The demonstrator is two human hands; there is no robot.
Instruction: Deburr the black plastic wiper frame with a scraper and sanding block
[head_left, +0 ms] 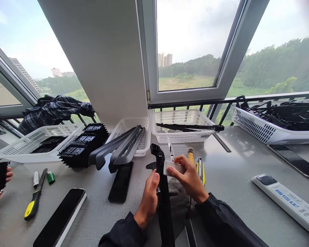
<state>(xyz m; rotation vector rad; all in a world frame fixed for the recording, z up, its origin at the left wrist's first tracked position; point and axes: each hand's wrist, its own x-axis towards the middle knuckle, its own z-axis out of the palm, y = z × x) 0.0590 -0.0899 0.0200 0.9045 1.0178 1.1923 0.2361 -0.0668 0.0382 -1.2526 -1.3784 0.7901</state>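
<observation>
I can read almost no writing from here: the white remote control (288, 202) on the right carries blue lettering on its face, but it is too small and skewed for me to make out, and I see no brand on anything else.

The long black plastic part (162, 192) stands near the middle of the grey table (234, 178), running from the near edge up and away, with a curved, ribbed head at its far end. It looks matte and moulded. My left hand (148, 200) is closed around its shaft from the left side. My right hand (187, 176) pinches a small pale rectangular block (173, 168) between thumb and fingers, and the block's left end touches the part just below the head. It may be a sanding block, though I cannot tell.

Just beyond my right hand lie a yellow-handled tool (190, 156) and a yellow utility knife (201, 168). Farther back sit white mesh baskets (181, 125) holding long black strips, and a stack of black ribbed pieces (83, 144) stands to the left. A dark phone (121, 181) lies left of the part, and another phone (60, 216) sits nearer on the left beside a yellow-and-black cutter (34, 202). At the far left edge, another person's hand (0, 175) holds a black piece.
</observation>
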